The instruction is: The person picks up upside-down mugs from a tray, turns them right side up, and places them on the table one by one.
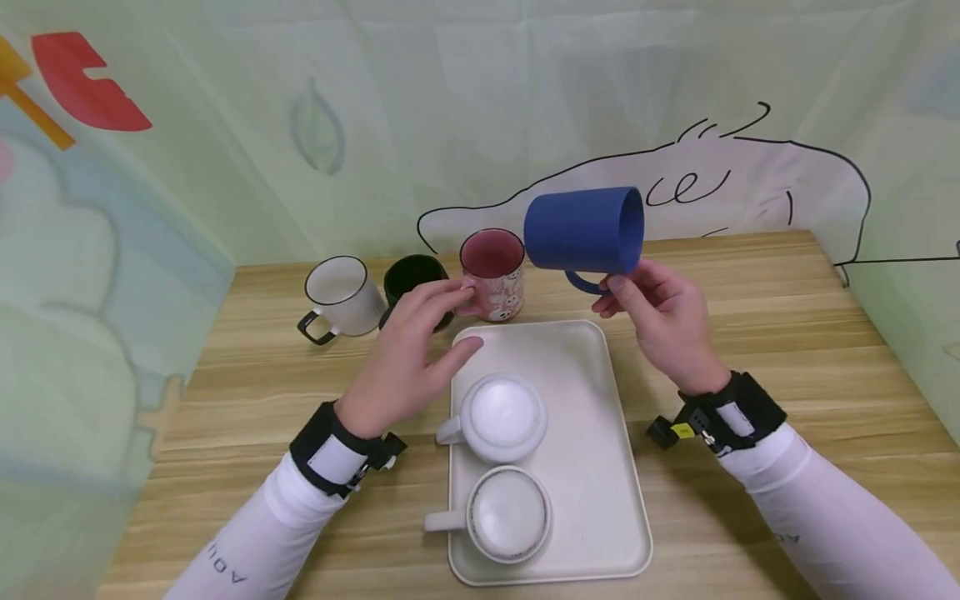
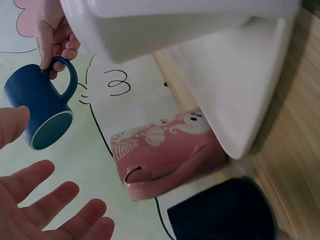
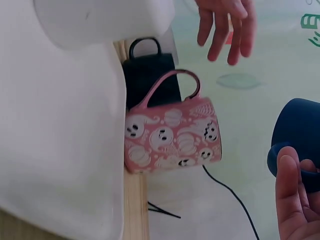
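One blue, cylindrical, ceramic-looking mug [image 1: 572, 230], pinched sideways by its handle [image 2: 73, 79] in the right hand [image 1: 669, 323] above and beyond the off-white, rectangular, plastic-looking tray [image 1: 588, 467], should handle more steadily if the left hand [image 1: 401, 358], spread empty near the tray's far-left corner, supports it.

head: dark mug [image 1: 414, 273] partly behind left hand [image 1: 401, 354], handle [image 1: 385, 317] seemingly too | right wrist: blue mug [image 3: 299, 126] cropped
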`<state>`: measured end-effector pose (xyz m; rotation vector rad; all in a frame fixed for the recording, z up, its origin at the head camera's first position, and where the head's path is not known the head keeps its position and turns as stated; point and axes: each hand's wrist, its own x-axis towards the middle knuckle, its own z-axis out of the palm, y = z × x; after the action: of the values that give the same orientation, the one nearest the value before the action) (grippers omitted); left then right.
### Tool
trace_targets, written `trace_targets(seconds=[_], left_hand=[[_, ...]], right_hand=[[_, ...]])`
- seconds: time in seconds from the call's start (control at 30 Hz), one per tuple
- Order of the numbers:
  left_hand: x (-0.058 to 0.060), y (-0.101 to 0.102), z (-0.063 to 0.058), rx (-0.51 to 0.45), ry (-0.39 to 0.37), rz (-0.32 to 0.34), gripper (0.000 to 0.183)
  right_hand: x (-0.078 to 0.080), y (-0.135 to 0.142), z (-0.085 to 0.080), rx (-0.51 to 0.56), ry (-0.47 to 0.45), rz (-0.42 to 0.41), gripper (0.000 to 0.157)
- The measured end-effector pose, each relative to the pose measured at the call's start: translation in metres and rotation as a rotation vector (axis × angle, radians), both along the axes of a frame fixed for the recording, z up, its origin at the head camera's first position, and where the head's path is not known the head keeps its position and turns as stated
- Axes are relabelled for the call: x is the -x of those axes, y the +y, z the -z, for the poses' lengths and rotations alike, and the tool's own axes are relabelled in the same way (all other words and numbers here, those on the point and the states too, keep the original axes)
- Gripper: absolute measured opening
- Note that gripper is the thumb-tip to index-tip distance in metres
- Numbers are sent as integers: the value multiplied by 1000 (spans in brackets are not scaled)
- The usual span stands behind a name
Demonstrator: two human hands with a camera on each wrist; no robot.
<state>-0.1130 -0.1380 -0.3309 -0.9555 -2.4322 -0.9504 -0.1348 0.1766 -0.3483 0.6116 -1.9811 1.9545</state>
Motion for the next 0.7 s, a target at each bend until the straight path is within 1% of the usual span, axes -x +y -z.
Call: trace_targets(seconds=[0.13,0.23,0.5,0.7], left_hand=[[-4,-8,3,60,57,-15,60],[-7,-14,5,114,78,-33,60],[-21,-30,9,337,54,-158,62],[-26,-40,17,404,60,-195,63]], right_hand=[[3,5,2,-74,14,46,20],[4,7,3,-137,20,86,23],[10,13,8,-322,65,176,21],[13,16,13,-446,69,197,23]])
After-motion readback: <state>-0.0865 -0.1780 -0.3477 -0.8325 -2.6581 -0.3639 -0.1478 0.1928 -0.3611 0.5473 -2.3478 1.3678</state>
